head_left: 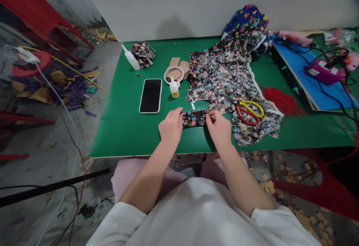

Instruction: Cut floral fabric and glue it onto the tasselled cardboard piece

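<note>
A narrow strip of black floral fabric [194, 119] stretches between my two hands, just above the front part of the green table. My left hand [171, 125] pinches its left end. At the other end, my right hand [218, 126] has thumb and fingers closed on the strip. Just beyond lies a larger piece of floral fabric [224, 76], spread and crumpled. Scissors [249, 112] with red and yellow handles rest on it, to the right of my right hand. A small glue bottle [174, 88] stands beyond my left hand, in front of a white ring [165, 74].
A phone [150, 96] lies left of the hands on the green table [117, 134]. Behind it are a white nozzle bottle [131, 59] and bunched fabric [143, 53]. Red threads [283, 100], a blue folder [297, 70] and a purple corded device [325, 72] occupy the right side.
</note>
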The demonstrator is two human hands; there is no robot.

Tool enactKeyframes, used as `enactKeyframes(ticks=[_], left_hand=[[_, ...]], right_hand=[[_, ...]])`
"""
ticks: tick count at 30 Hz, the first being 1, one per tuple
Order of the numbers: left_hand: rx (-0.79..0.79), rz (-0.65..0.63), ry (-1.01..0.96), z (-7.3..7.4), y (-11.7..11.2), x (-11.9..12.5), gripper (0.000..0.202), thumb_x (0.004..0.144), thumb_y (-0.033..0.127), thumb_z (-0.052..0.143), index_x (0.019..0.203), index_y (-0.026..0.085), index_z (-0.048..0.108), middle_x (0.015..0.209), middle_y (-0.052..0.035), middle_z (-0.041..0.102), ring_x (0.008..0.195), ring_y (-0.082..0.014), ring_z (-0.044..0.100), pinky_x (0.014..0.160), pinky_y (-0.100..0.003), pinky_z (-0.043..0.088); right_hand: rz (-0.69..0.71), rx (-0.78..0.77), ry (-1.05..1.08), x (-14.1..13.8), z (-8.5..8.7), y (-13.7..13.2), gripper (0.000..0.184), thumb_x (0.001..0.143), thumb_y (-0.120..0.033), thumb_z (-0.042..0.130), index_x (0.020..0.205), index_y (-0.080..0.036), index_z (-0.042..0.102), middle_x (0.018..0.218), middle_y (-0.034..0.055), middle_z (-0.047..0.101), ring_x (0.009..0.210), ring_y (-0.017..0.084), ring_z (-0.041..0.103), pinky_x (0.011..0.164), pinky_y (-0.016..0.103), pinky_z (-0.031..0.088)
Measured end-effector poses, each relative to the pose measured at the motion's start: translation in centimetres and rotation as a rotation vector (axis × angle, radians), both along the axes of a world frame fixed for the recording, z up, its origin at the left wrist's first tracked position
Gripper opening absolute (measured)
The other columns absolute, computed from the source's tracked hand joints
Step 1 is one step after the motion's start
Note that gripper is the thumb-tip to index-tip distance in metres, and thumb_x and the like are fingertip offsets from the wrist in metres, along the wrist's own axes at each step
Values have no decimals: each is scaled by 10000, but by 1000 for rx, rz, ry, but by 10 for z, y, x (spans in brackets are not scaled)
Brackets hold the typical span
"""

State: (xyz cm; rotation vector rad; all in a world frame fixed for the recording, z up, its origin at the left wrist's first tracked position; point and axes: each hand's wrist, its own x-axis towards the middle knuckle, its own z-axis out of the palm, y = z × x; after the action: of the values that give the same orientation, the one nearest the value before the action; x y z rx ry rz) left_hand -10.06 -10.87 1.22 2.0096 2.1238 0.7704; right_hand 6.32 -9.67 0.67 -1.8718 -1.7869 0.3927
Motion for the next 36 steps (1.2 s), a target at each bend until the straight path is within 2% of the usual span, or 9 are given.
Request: enactKeyframes(ticks=[7, 12, 15, 19, 23, 26, 29, 32, 36], left_hand=[[-9, 71, 0, 2, -4, -1, 262, 884, 308, 457, 1111, 231, 563, 1005, -28, 661, 863, -187, 613, 671, -273, 422], [-1, 228, -107, 11, 0, -18, 352, 851, 282, 504, 1198, 233, 479, 916, 6, 665, 749, -144, 607, 633, -246, 407], [-52, 238, -113, 17, 5, -30, 395, 833, 271, 524, 1220, 228, 456, 843, 18, 659, 725, -142, 599, 617, -237, 409], [-12, 107, -33, 19, 5, -33, 344, 838, 251, 516, 1174, 181, 509, 820, -12, 658, 786, -178, 595, 710, -288, 457], [95, -252, 77, 15, -7, -14, 293, 885, 243, 443, 1125, 131, 566, 1107, -94, 634, 1076, -203, 549, 947, -344, 421], [18, -445, 202, 9, -19, 7, 443, 893, 332, 440, 1252, 75, 474, 1311, -148, 500, 1265, -251, 408, 1054, -407, 332], [-72, -449, 308, 5, -25, 22, 654, 865, 444, 461, 1334, 2, 350, 1410, -206, 344, 1330, -298, 295, 1085, -448, 274], [-92, -455, 342, 4, -24, 28, 747, 850, 511, 441, 1358, -17, 298, 1440, -211, 277, 1357, -295, 230, 1108, -431, 229], [-150, -470, 346, 1, -21, 30, 781, 839, 561, 418, 1360, -9, 301, 1441, -211, 274, 1358, -290, 229, 1111, -429, 211]], right_hand=[[8, -36, -21, 0, 2, 1, 204, 843, -335, 430, 808, -205, 583, 663, 25, 623, 604, 161, 558, 583, 264, 312], [8, -33, -14, 2, 4, 1, 203, 840, -347, 443, 824, -201, 583, 648, 15, 618, 599, 155, 558, 580, 256, 317], [18, -52, 7, 6, 5, 0, 211, 835, -373, 465, 844, -200, 585, 623, 0, 612, 570, 146, 552, 574, 248, 322], [-16, -4, -1, 14, 8, -2, 230, 835, -392, 474, 864, -202, 600, 598, -9, 606, 554, 148, 551, 567, 248, 341], [-10, 179, 33, 21, 9, -6, 222, 850, -348, 467, 909, -188, 610, 687, 15, 634, 607, 141, 569, 603, 250, 405], [97, 299, 91, 24, 7, -9, 222, 869, -302, 445, 934, -171, 611, 821, 53, 649, 668, 133, 569, 623, 246, 449], [135, 355, 105, 29, 4, -10, 210, 868, -263, 447, 947, -166, 615, 864, 70, 649, 754, 151, 583, 651, 260, 480], [172, 371, 55, 35, 3, -5, 223, 866, -215, 434, 976, -169, 623, 911, 80, 657, 861, 178, 592, 776, 316, 493], [392, 301, -91, 42, 0, 12, 345, 838, -100, 381, 1085, -139, 620, 1102, 102, 638, 1064, 195, 557, 959, 364, 444]])
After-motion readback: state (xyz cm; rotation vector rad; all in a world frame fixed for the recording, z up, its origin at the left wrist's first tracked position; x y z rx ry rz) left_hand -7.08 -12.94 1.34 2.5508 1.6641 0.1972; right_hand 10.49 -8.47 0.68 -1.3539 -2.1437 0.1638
